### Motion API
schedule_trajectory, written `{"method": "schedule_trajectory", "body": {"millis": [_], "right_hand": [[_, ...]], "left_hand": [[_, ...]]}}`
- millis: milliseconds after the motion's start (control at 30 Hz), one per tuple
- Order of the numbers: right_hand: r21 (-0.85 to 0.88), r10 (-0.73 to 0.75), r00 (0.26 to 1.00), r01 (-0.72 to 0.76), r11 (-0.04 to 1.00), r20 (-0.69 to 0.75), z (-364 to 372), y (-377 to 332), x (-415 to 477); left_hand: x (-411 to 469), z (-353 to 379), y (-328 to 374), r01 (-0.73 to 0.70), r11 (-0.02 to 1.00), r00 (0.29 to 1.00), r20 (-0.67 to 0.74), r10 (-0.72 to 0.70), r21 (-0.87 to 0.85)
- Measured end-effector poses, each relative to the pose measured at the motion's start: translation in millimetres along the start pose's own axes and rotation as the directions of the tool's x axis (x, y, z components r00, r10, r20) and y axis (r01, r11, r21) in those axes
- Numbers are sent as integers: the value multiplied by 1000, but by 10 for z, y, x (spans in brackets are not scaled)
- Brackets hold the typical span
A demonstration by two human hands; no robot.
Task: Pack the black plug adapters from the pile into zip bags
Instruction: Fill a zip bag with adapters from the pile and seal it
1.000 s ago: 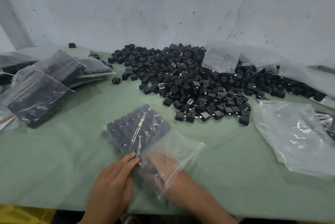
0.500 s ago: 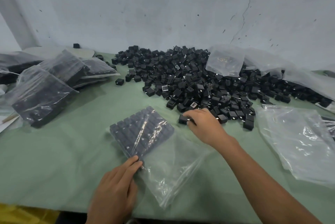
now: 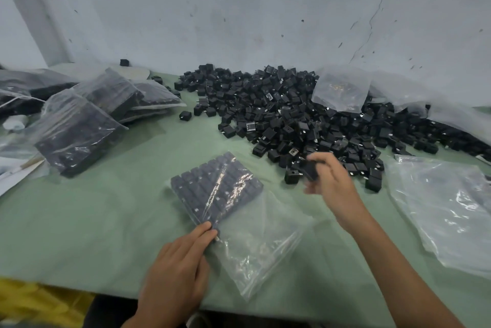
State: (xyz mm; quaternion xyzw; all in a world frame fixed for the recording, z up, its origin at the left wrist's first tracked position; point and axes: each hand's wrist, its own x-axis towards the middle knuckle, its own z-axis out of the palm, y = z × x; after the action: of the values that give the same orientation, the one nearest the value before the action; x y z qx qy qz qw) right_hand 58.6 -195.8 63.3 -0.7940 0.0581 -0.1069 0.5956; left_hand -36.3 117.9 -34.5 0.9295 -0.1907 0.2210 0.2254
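Note:
A big pile of black plug adapters (image 3: 305,120) covers the middle and right of the green table. In front of it lies a clear zip bag (image 3: 255,234), its far half filled with neat rows of adapters (image 3: 212,189). My left hand (image 3: 178,272) rests on the bag's near left edge, fingers straight, touching the last row of adapters. My right hand (image 3: 332,181) is lifted just off the pile's near edge and grips a black adapter (image 3: 309,169) between fingers and thumb; it is motion-blurred.
Filled zip bags (image 3: 79,125) are stacked at the left. Empty clear bags (image 3: 446,208) lie at the right, and another bag (image 3: 341,92) sits on top of the pile. A white wall stands behind. The table's front edge (image 3: 79,285) runs near my body.
My right hand came out of the bag, reached to the pile's near edge, and now lifts off it holding an adapter. My left hand stayed on the bag.

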Motion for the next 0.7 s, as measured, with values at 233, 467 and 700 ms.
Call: {"method": "schedule_trajectory", "body": {"millis": [233, 467, 700], "right_hand": [[232, 324, 927, -363, 903, 188, -452, 362, -1354], [327, 308, 886, -422, 845, 346, 296, 96, -1340], [602, 471, 878, -424, 676, 89, 631, 208, -1479]], "left_hand": [[7, -6, 67, 53, 999, 998, 31, -52, -14], [-12, -46, 81, 89, 996, 994, 59, -88, -10], [-17, -70, 97, 76, 997, 996, 55, -75, -1]]}}
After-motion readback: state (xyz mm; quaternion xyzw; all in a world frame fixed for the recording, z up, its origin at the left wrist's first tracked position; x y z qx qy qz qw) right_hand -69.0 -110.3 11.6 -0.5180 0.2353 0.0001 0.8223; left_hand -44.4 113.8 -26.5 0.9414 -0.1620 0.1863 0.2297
